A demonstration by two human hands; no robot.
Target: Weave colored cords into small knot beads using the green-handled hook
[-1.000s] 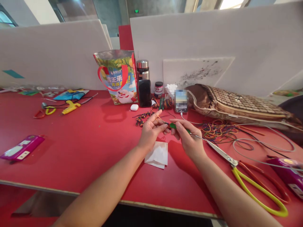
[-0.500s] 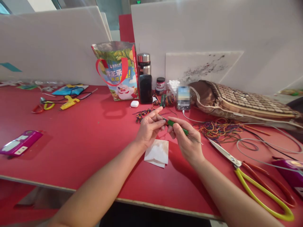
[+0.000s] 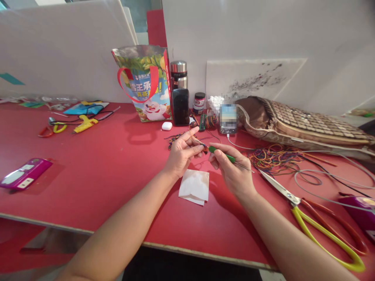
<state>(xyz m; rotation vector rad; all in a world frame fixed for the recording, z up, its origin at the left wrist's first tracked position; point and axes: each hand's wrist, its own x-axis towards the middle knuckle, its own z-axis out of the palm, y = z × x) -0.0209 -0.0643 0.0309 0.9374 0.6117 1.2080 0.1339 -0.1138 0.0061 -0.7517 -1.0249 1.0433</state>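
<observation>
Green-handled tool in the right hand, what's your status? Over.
Right hand gripping green-handled tool. Left hand pinching multicolored cord near its end. Folded paper on red table, untouched; nothing visibly in the way.

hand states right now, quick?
Left hand: thumb and fingers closed, pinching multicoloured yarn.
Right hand: closed, holding a green-handled tool with a thin metal shaft.

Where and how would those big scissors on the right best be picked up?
Probably by the yellow and red handles, coming from the near right: the scissors lie flat, loops toward the near right, blades pointing away toward the tangled cords.
</observation>
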